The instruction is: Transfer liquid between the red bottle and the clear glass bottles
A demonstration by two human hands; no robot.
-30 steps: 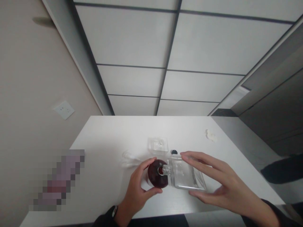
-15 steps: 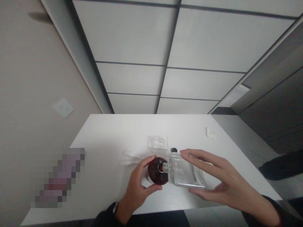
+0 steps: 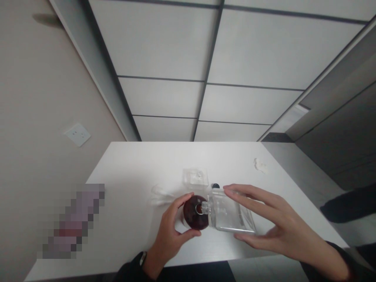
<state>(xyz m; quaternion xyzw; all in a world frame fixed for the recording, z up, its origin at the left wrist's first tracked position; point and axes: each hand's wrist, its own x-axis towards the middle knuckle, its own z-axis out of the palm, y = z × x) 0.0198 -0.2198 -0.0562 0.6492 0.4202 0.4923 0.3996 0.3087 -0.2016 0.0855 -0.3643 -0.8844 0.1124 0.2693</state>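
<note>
My left hand (image 3: 172, 229) is closed around a dark red-brown round bottle (image 3: 195, 219), seen from above with its mouth uncovered. In my right hand (image 3: 270, 219) a clear square glass bottle (image 3: 230, 213) lies tilted on its side, gripped between thumb and fingers. Its threaded neck (image 3: 206, 208) points left, right over the mouth of the brown bottle. Some clear liquid seems to be inside the glass bottle. Whether the two mouths touch, and whether liquid is flowing, I cannot tell. Just behind the glass bottle sits a small black cap (image 3: 216, 186).
A clear square glass or plastic piece (image 3: 197, 178) stands behind the bottles on the white table (image 3: 132, 168). Something transparent (image 3: 160, 195) lies left of them. A crumpled white scrap (image 3: 260, 165) is at the back right. A pixelated pinkish object (image 3: 75, 221) is at the left edge.
Almost nothing differs. Both hands and both bottles keep their places; the whole view has shifted very slightly.
</note>
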